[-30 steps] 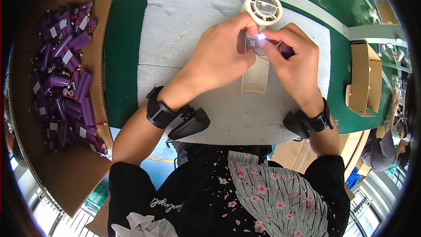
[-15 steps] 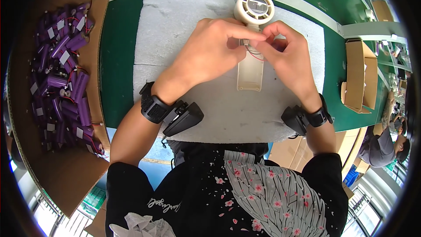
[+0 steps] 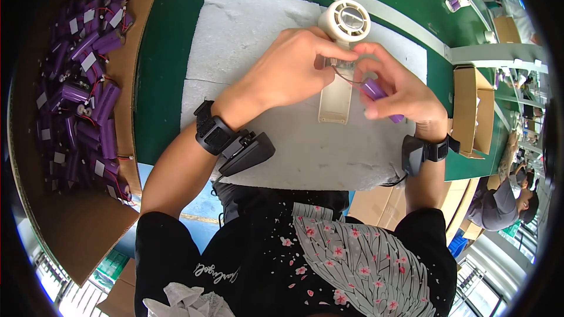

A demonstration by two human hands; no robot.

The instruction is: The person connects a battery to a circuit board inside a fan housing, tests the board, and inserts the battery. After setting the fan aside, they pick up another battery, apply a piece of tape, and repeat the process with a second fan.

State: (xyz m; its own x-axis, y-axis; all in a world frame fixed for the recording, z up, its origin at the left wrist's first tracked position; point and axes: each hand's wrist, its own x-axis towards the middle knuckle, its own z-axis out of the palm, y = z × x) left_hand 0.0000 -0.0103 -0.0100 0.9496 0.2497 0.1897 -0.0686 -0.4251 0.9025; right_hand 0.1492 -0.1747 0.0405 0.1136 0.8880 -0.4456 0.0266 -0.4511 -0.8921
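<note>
A cream handheld fan (image 3: 335,104) lies on the foam board, its round head at the far end and its open, hollow handle toward me. My left hand (image 3: 291,70) is closed at the neck of the fan, thumb and forefinger over a small part there that the fingers mostly hide. In my right hand (image 3: 402,91) is a purple cylindrical battery (image 3: 375,89), held at a slant just right of the handle. Thin wires (image 3: 346,78) run from the battery to the fan's neck near my left fingertips.
White foam board (image 3: 258,147) covers part of the green table (image 3: 161,88). At the left stands a large cardboard box (image 3: 126,123) with many purple wired batteries (image 3: 106,105). A smaller cardboard box (image 3: 464,108) is at the right. Farther right, another person (image 3: 499,205) sits.
My right hand has turned and drawn back from the fan's neck, and the purple battery now shows clearly in it. My left hand stays at the neck. The whole view has shifted slightly.
</note>
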